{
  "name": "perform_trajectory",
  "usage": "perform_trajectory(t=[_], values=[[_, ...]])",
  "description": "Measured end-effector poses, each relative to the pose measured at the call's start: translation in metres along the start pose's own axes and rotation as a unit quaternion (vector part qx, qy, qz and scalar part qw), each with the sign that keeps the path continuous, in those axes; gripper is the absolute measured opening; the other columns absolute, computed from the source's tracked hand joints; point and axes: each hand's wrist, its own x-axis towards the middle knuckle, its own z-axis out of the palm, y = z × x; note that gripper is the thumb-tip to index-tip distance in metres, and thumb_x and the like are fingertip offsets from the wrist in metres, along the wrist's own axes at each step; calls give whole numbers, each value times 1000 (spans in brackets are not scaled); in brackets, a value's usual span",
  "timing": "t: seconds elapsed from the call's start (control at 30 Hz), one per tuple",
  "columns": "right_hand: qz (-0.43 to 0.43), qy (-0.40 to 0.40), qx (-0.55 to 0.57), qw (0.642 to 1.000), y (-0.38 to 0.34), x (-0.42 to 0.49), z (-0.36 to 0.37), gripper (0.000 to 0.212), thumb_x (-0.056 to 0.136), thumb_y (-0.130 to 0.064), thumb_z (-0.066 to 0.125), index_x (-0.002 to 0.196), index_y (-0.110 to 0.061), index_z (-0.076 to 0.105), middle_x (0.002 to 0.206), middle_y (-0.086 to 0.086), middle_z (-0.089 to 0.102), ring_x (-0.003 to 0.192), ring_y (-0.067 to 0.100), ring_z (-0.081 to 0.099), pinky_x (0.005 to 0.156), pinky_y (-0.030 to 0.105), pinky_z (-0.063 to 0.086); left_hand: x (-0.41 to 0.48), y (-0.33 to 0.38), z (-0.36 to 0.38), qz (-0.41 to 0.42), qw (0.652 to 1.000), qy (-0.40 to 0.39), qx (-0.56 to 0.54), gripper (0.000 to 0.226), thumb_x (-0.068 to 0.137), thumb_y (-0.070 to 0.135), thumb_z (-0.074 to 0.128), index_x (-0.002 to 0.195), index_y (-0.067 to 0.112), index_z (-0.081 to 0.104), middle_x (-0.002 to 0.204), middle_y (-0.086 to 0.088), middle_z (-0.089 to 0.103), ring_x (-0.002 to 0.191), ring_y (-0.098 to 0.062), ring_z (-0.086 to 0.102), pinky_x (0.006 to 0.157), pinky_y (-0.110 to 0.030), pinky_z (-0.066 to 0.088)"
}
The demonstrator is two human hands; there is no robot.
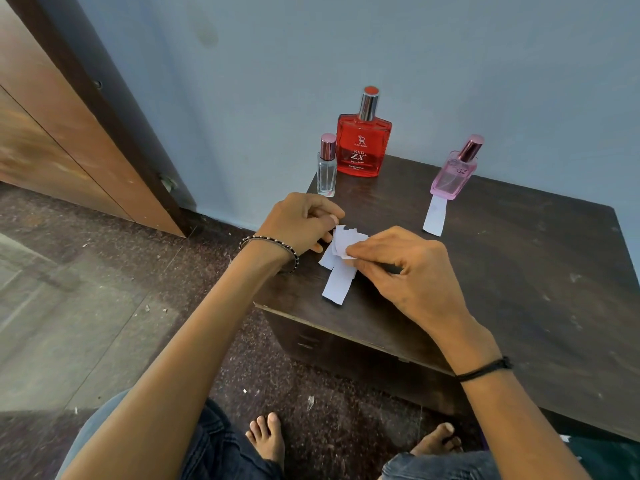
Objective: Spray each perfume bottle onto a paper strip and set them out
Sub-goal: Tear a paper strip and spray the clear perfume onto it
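Note:
Three perfume bottles stand at the back of a dark wooden table (519, 271): a small clear bottle (326, 171) with a pink cap, a large red bottle (363, 143) and a pink bottle (453, 174). A white paper strip (434, 216) lies just in front of the pink bottle, its top edge under it. My left hand (301, 221) and my right hand (405, 265) both pinch a small bunch of white paper strips (341, 244) above the table's left front part. One more strip (337, 284) lies flat below them, partly under my right hand.
The table stands against a pale blue wall (346, 46). A wooden door (52, 140) is at the left. The speckled floor (156, 289) carries small paper scraps. My bare feet (268, 436) and jeans are at the bottom edge.

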Motion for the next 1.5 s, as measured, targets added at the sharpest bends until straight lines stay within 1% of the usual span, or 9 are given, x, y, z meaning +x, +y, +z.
perform_trajectory(t=[0.17,0.27,0.37,0.5,0.63,1.0,1.1,1.23,1.5], values=[[50,21,23,998,2,0,4,20,81,-18,81,101,-16,80,96,-1,79,85,11,70,75,32,60,0,1,-2,-8,1000,-11,-18,19,91,4,63,106,12,72,82,-4,71,71,-13,66,60,-21,57],[80,28,49,995,1,0,5,21,78,-24,82,98,-18,80,93,-3,78,80,7,69,72,25,59,-1,2,-3,-17,999,-21,-34,21,88,-1,64,105,8,71,74,-2,65,67,-15,64,62,-25,59],[115,22,102,988,-1,0,2,22,76,-40,78,95,-30,79,86,-18,73,78,3,67,66,13,52,-3,2,-4,-45,994,-64,-73,21,86,-7,64,104,2,69,73,-9,69,71,-19,69,70,-29,63],[137,8,127,982,-4,1,0,13,78,-45,74,90,-49,71,75,-36,65,69,3,68,61,14,52,-2,1,-4,-53,992,-71,-88,18,86,-4,67,104,-4,67,77,-11,71,78,-23,74,78,-32,63],[175,19,132,975,0,2,-1,16,86,-40,71,99,-33,76,81,-24,71,67,-1,71,68,13,56,-2,2,-5,-55,993,-74,-77,15,89,-3,62,103,-1,67,77,-10,71,84,-26,76,82,-33,63],[223,142,178,948,1,7,-7,15,87,-35,73,102,-33,73,90,-13,76,80,2,74,79,23,60,-2,4,-4,-51,993,-62,-82,11,89,-1,61,96,4,68,72,-7,70,81,-23,77,80,-37,63],[200,150,151,956,-2,6,-8,18,86,-31,75,103,-34,72,94,-21,72,88,-6,70,82,11,54,-4,11,-1,-36,993,-33,-111,8,94,7,60,95,4,68,78,-12,72,68,-19,74,69,-33,64],[160,138,108,971,-4,5,-3,23,85,-26,74,107,-31,69,102,-26,65,95,-20,61,86,0,45,-7,23,6,-51,981,-31,-186,34,97,32,62,102,-1,68,84,-13,76,71,-22,77,64,-29,63],[168,122,73,975,-1,6,-2,25,90,-13,72,110,-27,73,108,-17,69,96,-12,64,87,3,47,-8,19,14,-52,979,17,-196,26,86,8,75,107,5,60,94,-22,75,84,-30,76,69,-39,65]])
